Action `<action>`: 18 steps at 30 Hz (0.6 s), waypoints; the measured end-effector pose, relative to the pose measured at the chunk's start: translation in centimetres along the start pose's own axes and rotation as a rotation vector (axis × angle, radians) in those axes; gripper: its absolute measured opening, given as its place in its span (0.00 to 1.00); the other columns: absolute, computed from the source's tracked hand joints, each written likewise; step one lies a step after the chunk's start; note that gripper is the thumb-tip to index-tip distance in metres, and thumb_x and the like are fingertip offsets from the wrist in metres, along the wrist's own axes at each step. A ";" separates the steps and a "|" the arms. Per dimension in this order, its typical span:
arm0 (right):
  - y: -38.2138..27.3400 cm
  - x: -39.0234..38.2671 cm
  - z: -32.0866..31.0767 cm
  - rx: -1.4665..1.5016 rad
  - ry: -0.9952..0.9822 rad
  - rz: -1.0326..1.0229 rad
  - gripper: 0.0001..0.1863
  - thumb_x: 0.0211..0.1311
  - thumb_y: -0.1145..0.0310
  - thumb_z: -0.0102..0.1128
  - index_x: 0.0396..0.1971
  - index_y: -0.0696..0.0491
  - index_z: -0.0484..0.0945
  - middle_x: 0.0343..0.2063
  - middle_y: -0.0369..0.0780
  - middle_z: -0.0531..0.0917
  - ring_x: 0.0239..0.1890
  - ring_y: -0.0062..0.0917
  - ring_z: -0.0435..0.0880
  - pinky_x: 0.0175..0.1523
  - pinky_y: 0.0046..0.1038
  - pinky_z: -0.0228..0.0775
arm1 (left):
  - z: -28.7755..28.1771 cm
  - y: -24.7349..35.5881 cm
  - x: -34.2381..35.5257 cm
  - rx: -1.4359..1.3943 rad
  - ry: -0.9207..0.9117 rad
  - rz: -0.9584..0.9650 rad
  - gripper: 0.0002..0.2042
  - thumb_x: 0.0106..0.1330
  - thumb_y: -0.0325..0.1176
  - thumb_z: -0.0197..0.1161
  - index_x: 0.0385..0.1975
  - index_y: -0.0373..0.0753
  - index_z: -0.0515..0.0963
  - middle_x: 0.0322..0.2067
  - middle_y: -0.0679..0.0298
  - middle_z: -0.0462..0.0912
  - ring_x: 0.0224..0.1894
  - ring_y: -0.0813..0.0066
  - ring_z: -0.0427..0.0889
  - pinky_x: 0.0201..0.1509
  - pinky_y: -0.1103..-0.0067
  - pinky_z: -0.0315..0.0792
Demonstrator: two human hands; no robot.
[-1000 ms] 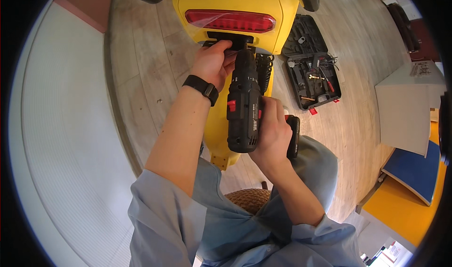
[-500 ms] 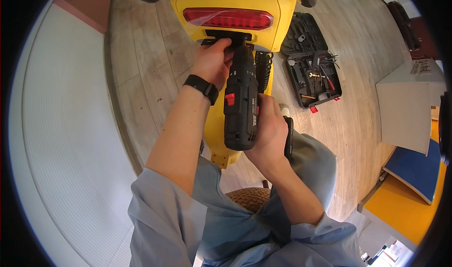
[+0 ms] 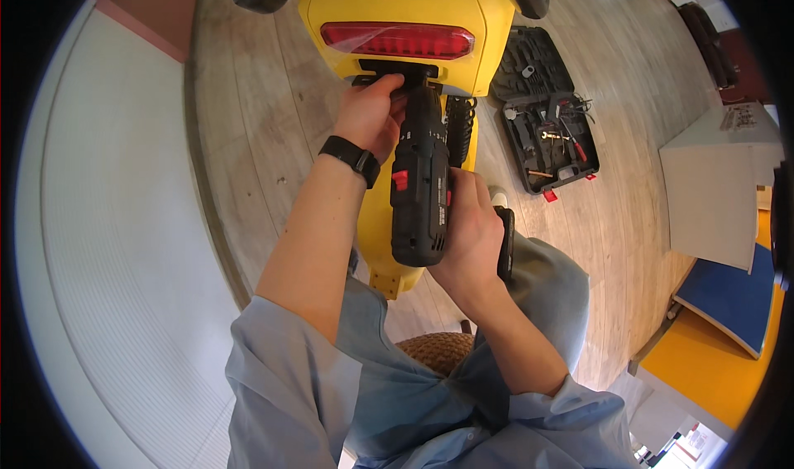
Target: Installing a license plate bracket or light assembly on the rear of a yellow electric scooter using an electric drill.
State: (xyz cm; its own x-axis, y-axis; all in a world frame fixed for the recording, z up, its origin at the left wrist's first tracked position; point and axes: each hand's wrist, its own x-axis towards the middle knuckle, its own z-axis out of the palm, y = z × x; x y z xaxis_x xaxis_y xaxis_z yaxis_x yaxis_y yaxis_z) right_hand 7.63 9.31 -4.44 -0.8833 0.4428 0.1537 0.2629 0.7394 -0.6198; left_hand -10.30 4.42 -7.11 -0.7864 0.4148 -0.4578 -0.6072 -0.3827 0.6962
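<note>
My right hand is wrapped round the grip of a black cordless drill with red buttons. The drill's nose points away from me, up against a black bracket under the red tail light of a yellow vehicle body. Left of the drill's nose, my left hand pinches the bracket, thumb on top; its other fingers are partly hidden. Whatever bit or screw is at the drill's tip cannot be made out. A black coil spring sits just right of the drill.
An open black tool case with assorted tools lies on the wooden floor at the right. A white ribbed panel runs along the left. Farther right stand a white cabinet and a yellow surface with a blue board.
The vehicle's rear sits slightly lower in the picture, and the drill appears shifted a little left and down. Both hands keep their holds.
</note>
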 end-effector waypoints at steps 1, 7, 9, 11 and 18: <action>0.1 0.0 -0.2 0.000 0.003 -0.002 0.29 0.43 0.68 0.69 0.46 0.59 0.67 0.37 0.47 0.75 0.33 0.44 0.81 0.32 0.38 0.74 | 0.1 0.1 -0.1 0.003 0.002 0.001 0.10 0.65 0.24 0.55 0.45 0.31 0.70 0.37 0.55 0.81 0.35 0.65 0.83 0.42 0.72 0.77; 0.7 -0.9 -3.0 -0.029 -0.039 -0.106 0.33 0.42 0.66 0.70 0.50 0.61 0.67 0.42 0.48 0.76 0.38 0.43 0.82 0.36 0.36 0.76 | -0.9 -0.4 0.8 -0.070 -0.108 -0.058 0.09 0.67 0.26 0.53 0.45 0.32 0.72 0.38 0.55 0.81 0.39 0.64 0.82 0.46 0.72 0.78; 1.2 -2.3 -4.2 0.000 -0.131 -0.100 0.33 0.42 0.65 0.70 0.49 0.61 0.69 0.44 0.48 0.77 0.39 0.43 0.82 0.39 0.35 0.76 | -0.5 -0.2 0.1 -0.111 -0.085 -0.067 0.09 0.68 0.25 0.52 0.46 0.31 0.71 0.40 0.54 0.80 0.40 0.62 0.82 0.49 0.69 0.78; 1.9 -2.5 -5.3 0.060 -0.091 -0.145 0.29 0.43 0.66 0.69 0.47 0.61 0.71 0.41 0.49 0.78 0.39 0.44 0.82 0.41 0.32 0.76 | -0.5 -0.3 0.0 -0.158 -0.062 -0.078 0.10 0.68 0.24 0.51 0.46 0.30 0.70 0.41 0.52 0.80 0.41 0.59 0.81 0.52 0.66 0.78; 2.5 -1.7 -8.1 0.720 -0.019 0.229 0.23 0.50 0.83 0.52 0.50 0.59 0.74 0.39 0.38 0.79 0.28 0.15 0.74 0.35 0.20 0.68 | -0.6 -0.6 0.5 -0.292 -0.076 -0.108 0.10 0.68 0.24 0.50 0.47 0.29 0.68 0.43 0.50 0.78 0.44 0.56 0.81 0.53 0.64 0.79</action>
State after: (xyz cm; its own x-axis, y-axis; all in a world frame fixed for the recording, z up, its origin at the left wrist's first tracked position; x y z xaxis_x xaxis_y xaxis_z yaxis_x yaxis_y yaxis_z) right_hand 12.91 14.46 -0.04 -0.8455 0.5317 -0.0490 0.1280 0.1126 -0.9854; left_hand -10.44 4.41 -8.07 -0.7112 0.5225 -0.4703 -0.7027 -0.5491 0.4525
